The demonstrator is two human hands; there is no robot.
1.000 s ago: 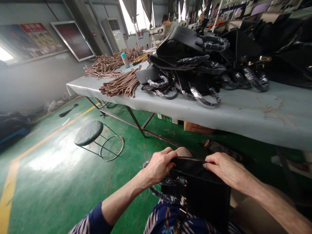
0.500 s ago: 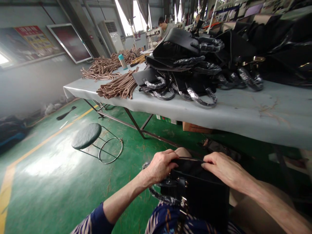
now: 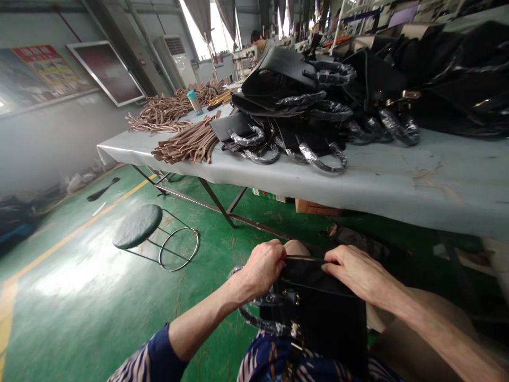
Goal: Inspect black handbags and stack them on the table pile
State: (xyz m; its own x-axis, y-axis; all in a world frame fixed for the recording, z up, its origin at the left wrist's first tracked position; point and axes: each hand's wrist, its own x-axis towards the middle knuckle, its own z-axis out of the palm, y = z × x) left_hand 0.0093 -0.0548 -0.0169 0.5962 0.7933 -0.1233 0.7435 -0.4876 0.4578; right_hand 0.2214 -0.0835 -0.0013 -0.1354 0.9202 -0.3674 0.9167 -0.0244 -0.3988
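Note:
A black handbag (image 3: 330,318) lies across my lap, its metal fittings and plastic-wrapped handles (image 3: 264,321) toward the left. My left hand (image 3: 265,268) is closed on the bag's far edge at its left end. At the right end of that same edge, my right hand (image 3: 353,270) pinches the material between thumb and fingers. Dark fabric shows between the two hands, and the fingertips are partly hidden behind the edge.
Ahead stands a long table (image 3: 382,180) with a pile of black bags (image 3: 286,79), brown straps (image 3: 191,140) and a teal-capped bottle (image 3: 194,102). A round stool (image 3: 137,226) is on the green floor at left. A person (image 3: 262,45) sits far back.
The view has turned slightly, so the table and pile sit a little further left. My left hand has curled more tightly at the bag's edge; both hands keep hold of it.

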